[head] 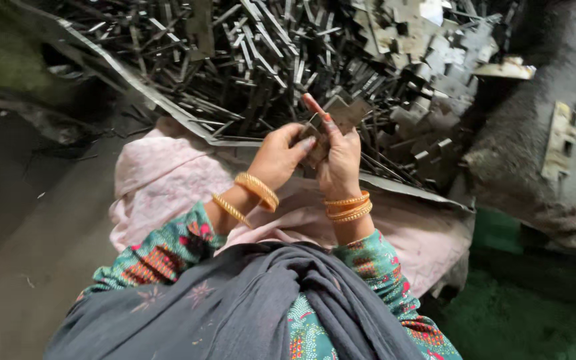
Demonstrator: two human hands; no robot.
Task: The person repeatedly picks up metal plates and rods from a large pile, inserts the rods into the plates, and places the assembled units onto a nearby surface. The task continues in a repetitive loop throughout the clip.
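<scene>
Both hands grasp one stack of flat stamped metal pieces (pixel 331 127) at chest height: left hand (pixel 276 157) clenched on its near edge, right hand (pixel 340 157) cupping it, forefinger raised. Large heap of loose metal offcuts (pixel 288 53) beyond remains unsorted.

Dull grey metal scrap pieces (pixel 288 60), shiny gold metal bangles (pixel 348 207), soft pink cloth (pixel 161 180)
</scene>
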